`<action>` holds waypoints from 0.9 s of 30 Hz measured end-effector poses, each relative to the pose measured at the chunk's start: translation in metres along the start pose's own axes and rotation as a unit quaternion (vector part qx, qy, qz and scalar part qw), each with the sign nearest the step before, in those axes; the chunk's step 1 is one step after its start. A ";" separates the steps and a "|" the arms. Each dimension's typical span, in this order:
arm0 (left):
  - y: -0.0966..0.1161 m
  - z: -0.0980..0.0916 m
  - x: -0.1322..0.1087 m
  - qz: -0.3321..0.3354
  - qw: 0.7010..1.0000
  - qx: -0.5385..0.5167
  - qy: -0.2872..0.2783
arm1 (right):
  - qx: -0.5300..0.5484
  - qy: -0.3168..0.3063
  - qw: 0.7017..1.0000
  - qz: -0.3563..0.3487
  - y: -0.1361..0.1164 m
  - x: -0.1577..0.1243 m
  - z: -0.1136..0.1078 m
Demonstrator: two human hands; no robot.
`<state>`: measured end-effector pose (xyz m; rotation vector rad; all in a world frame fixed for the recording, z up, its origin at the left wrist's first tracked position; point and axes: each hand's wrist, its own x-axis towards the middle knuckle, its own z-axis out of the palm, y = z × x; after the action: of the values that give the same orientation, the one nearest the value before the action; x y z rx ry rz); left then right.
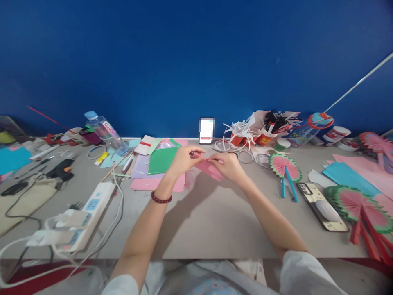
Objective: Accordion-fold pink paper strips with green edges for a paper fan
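And here, right over the middle of the counter (211, 233), a piece of pink paper (214, 170) is held up between two hands. Its left end is pinched by the left hand (186, 159), thumb and fingers brought together; its right part is gripped by the fingertips of the right hand (229, 166). The paper is kept above the surface, slanting down toward the right hand, though how it is folded cannot be told. A dark red bead bracelet (161, 198) is worn on the left wrist.

Just behind, a lit phone (205, 132) is propped upright near the blue wall (196, 61). Beside the left hand, a green sheet (159, 161) is laid over lilac and pink sheets. Farther left, a tilted bottle (108, 132) is seen, and nearer the front edge a white power strip (100, 200) is loaded with plugs.

Over on the right, a small pink-and-green paper fan (281, 165) with blue sticks is spotted, and a larger fan (360, 205) with red sticks is set beside a patterned phone (308, 198).
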<state>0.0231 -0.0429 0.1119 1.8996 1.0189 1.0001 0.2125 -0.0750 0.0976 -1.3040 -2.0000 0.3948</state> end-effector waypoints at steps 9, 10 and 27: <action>0.008 0.004 -0.004 0.090 0.979 0.173 0.049 | 0.012 -0.010 1.000 0.023 -0.003 0.003 -0.008; 0.008 0.003 -0.004 0.089 0.981 0.167 0.052 | 0.018 -0.009 0.999 0.028 -0.002 0.003 -0.010; 0.006 -0.003 -0.001 0.071 0.987 0.140 0.042 | 0.006 0.014 1.000 -0.004 0.000 0.004 -0.012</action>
<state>0.0218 -0.0457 0.1186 2.2014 1.1354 1.0717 0.2198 -0.0726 0.1078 -1.2858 -1.9763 0.3821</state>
